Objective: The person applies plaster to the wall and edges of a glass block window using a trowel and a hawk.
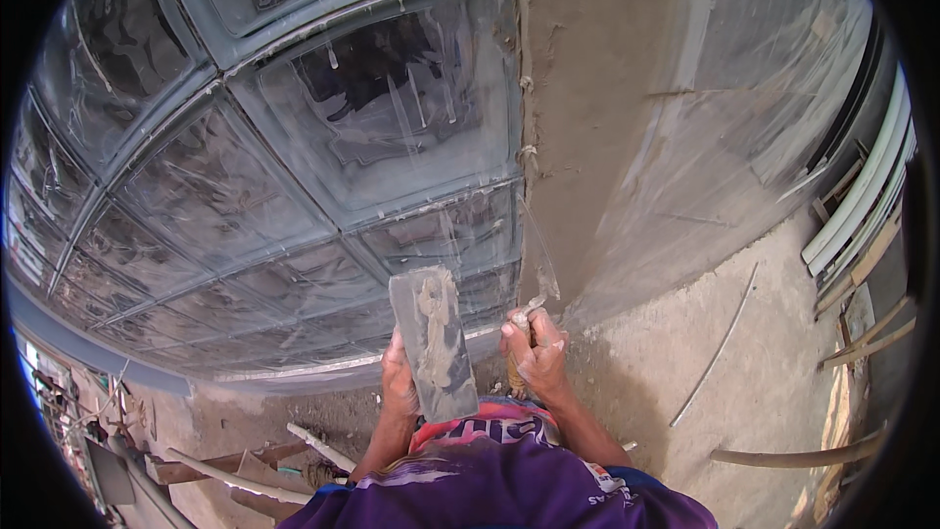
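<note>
My left hand (397, 377) grips a flat grey rectangular mortar board (452, 382) from its left side, fingers mostly hidden beneath it. A ridge of wet mortar (434, 318) lies along the board's upper face. To the right of it, my right hand (540, 351) is closed around a small trowel with a wooden handle (514, 379). Its thin blade (546, 282) points up toward the wall and carries a smear of mortar. Beyond both hands stands a glass block wall (392, 108), bordered on its right by a strip of brown mortar (592, 78).
White-streaked grey wall (744, 127) continues to the right of the strip. A thin rod (715, 343) lies on the concrete floor (627, 372). Pale pipes (867, 186) and timber lengths (798, 456) are at the right. Wood scraps (235, 475) lie at the lower left.
</note>
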`<action>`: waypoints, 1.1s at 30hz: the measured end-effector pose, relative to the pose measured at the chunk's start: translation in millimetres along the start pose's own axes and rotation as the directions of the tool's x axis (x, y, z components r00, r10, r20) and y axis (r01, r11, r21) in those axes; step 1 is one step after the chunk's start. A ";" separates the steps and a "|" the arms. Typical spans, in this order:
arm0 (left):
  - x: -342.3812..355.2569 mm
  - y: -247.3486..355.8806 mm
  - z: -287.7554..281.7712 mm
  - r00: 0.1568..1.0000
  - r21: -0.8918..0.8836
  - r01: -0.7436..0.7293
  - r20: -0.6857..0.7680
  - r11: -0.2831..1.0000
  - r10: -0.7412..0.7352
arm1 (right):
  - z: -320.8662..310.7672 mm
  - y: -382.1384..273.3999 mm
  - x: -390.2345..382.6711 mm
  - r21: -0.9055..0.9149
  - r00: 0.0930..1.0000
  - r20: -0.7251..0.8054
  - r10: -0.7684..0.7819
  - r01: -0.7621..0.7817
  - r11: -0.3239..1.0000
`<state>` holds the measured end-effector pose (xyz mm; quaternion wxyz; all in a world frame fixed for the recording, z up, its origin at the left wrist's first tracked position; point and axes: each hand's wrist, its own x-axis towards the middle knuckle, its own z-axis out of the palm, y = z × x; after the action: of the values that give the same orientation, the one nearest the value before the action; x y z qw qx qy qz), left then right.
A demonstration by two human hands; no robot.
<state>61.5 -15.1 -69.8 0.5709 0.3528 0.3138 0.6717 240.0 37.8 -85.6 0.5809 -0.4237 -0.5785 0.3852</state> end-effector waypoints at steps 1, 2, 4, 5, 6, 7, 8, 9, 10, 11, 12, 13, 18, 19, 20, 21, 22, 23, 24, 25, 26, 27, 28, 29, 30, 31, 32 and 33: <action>-0.6 0.1 0.2 1.000 0.006 0.007 -0.008 1.000 -0.007 | 0.8 -10.3 4.1 -0.008 1.000 0.003 -0.018 0.018 1.000; -1.9 0.5 0.8 1.000 0.013 0.017 -0.018 1.000 -0.016 | 1.7 -18.9 8.8 -0.016 0.999 0.005 -0.034 0.034 0.999; -3.5 0.2 1.5 0.999 0.006 0.024 -0.027 1.000 -0.024 | 4.9 -27.5 25.0 0.078 1.000 -0.007 0.008 -0.007 0.997; -3.9 0.1 1.4 0.999 0.003 0.026 -0.031 1.000 -0.026 | 6.7 -30.4 30.3 0.126 1.000 -0.012 0.027 -0.025 0.992; -5.1 -1.2 0.2 0.999 -0.006 0.024 -0.033 1.000 -0.024 | 8.1 -32.2 31.8 0.131 0.999 -0.019 0.031 -0.028 0.991; -5.2 -2.8 -2.3 0.999 -0.012 0.020 -0.032 1.000 -0.020 | 10.3 -33.6 34.0 0.138 0.999 -0.029 0.032 -0.028 0.990; -4.9 -3.0 -4.1 0.999 -0.018 0.016 -0.031 1.000 -0.017 | 12.7 -35.1 35.5 0.145 0.999 -0.038 0.034 -0.028 0.989; -4.2 -1.4 -4.5 0.999 -0.017 0.009 -0.032 1.000 -0.010 | 15.6 -37.3 35.7 0.145 0.999 -0.032 0.037 -0.032 0.989; -5.7 -1.6 -4.0 0.999 -0.021 0.005 -0.038 1.000 -0.006 | 17.1 -38.6 33.5 0.139 0.999 -0.021 0.044 -0.040 0.990; -6.9 -1.6 -3.8 0.999 -0.026 0.001 -0.045 1.000 -0.002 | 18.1 -38.7 31.2 0.133 0.999 -0.010 0.051 -0.049 0.990; -7.4 -1.6 -3.9 0.999 -0.034 -0.002 -0.045 0.999 0.001 | 18.6 -34.3 29.4 0.140 0.998 -0.021 0.064 -0.060 0.988; -7.3 -1.7 -3.2 0.999 -0.044 -0.006 -0.043 0.999 0.004 | 18.1 -26.9 27.8 0.145 0.997 -0.033 0.074 -0.069 0.987; -11.1 -0.9 -0.8 0.999 -0.059 0.001 -0.038 0.998 -0.003 | 9.0 -1.1 8.0 0.058 0.998 -0.029 0.051 -0.049 0.997; -10.3 -0.4 -1.0 0.999 -0.062 0.008 -0.041 0.998 -0.011 | 8.9 0.6 5.8 0.031 0.999 -0.031 0.033 -0.032 0.999; -9.4 0.0 -1.0 0.999 -0.065 0.016 -0.044 0.998 -0.019 | 9.0 1.6 5.6 0.004 0.999 -0.034 0.016 -0.015 1.000; -8.2 0.2 -0.4 0.999 -0.070 0.010 -0.037 0.997 -0.013 | 10.2 1.9 8.1 -0.047 0.998 -0.040 -0.043 0.041 0.998; -8.1 0.1 0.5 0.999 -0.074 0.009 -0.031 0.997 -0.011 | 12.2 1.7 11.0 -0.097 0.994 -0.044 -0.097 0.092 0.991; -8.2 -0.1 1.4 1.000 -0.077 0.007 -0.025 0.997 -0.009 | 14.0 0.9 14.8 -0.147 0.988 -0.046 -0.151 0.142 0.979; -8.5 -0.3 2.2 1.000 -0.082 0.012 -0.027 0.997 -0.015 | 14.9 -2.8 21.0 -0.145 0.986 -0.062 -0.153 0.143 0.979; -8.8 -0.2 1.7 0.999 -0.087 0.015 -0.030 0.996 -0.018 | 16.8 -9.2 29.6 -0.142 0.985 -0.076 -0.157 0.145 0.979; -8.4 0.2 1.9 0.999 -0.090 0.018 -0.031 0.996 -0.021 | 17.6 -16.7 36.4 -0.138 0.983 -0.092 -0.162 0.148 0.979; -8.4 -0.6 0.8 0.999 -0.086 0.009 -0.031 0.996 -0.011 | 18.0 -26.8 40.0 -0.107 0.988 -0.087 -0.129 0.119 0.987; -8.4 -2.2 -2.5 1.000 -0.082 0.001 -0.031 0.997 -0.003 | 19.0 -38.4 42.5 -0.077 0.992 -0.081 -0.096 0.089 0.993; -8.2 -3.3 -5.4 1.000 -0.077 -0.007 -0.031 0.997 0.005 | 20.6 -45.9 43.9 -0.046 0.995 -0.074 -0.062 0.059 0.997; -7.6 -3.0 -8.3 1.000 -0.075 -0.004 -0.030 0.997 0.002 | 22.8 -48.5 44.8 0.007 0.998 -0.063 -0.029 0.029 1.000; -7.9 -3.6 -10.6 1.000 -0.074 0.000 -0.031 0.997 -0.003 | 23.8 -50.0 45.0 0.057 0.999 -0.050 0.006 -0.003 0.998; -7.8 -3.8 -12.0 0.999 -0.074 0.004 -0.032 0.997 -0.007 | 24.7 -51.1 45.1 0.108 0.999 -0.034 0.039 -0.035 0.994; -7.5 -3.7 -11.7 0.999 -0.083 0.007 -0.038 0.997 -0.010 | 25.8 -52.2 44.9 0.148 0.998 -0.037 0.060 -0.054 0.988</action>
<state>54.6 -22.1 -80.2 0.5816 0.3147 0.2982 0.6883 213.5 63.2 -21.8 0.6111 -0.4038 -0.5242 0.4344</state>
